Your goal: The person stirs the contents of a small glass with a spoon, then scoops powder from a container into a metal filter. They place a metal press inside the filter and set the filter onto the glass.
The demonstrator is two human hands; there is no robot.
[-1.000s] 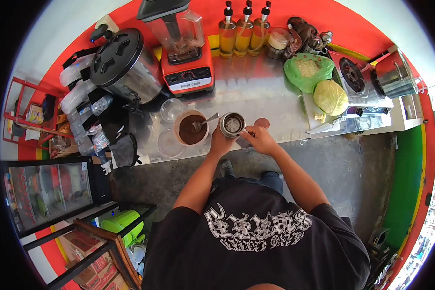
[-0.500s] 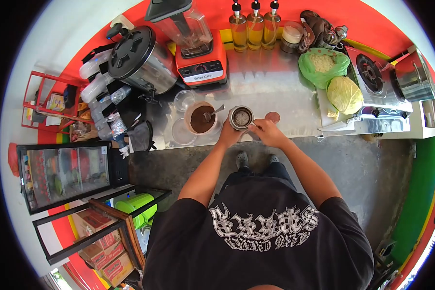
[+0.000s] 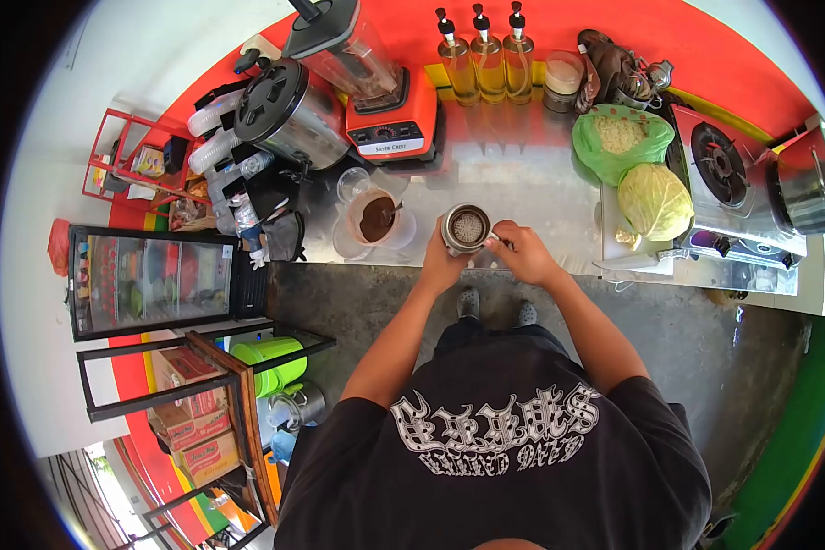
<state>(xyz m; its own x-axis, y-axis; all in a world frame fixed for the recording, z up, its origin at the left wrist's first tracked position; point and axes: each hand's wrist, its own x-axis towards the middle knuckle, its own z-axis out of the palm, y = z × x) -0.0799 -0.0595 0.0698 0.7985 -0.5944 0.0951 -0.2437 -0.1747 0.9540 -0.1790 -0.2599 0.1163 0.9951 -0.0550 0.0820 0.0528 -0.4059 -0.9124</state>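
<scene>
In my left hand (image 3: 443, 257) is a small round metal cup (image 3: 467, 210), its fingers wrapped around the left side. The opening faces up and shows a perforated disc inside. My right hand (image 3: 525, 255) is closed at the cup's lower right side, where a small pale bit shows at the fingertips. Behind that hand a reddish-brown round piece (image 3: 504, 228) is partly covered. Left of my hands stands a clear tub of dark brown powder (image 3: 377, 220), with a spoon (image 3: 397, 209) leaning in it. Clear plastic lids (image 3: 352, 184) lie around the tub.
A red blender (image 3: 392, 130) and a steel pot with black lid (image 3: 293, 115) stand at the back left. Three pump bottles (image 3: 488, 66) line the wall. To the right are a green bag (image 3: 620, 145), a cabbage (image 3: 655, 203), a knife (image 3: 649, 259) and a stove (image 3: 720, 165).
The camera view has shifted and turned slightly, so the counter items sit differently in view. Both hands stay at the metal cup, and the right hand has changed its angle a little.
</scene>
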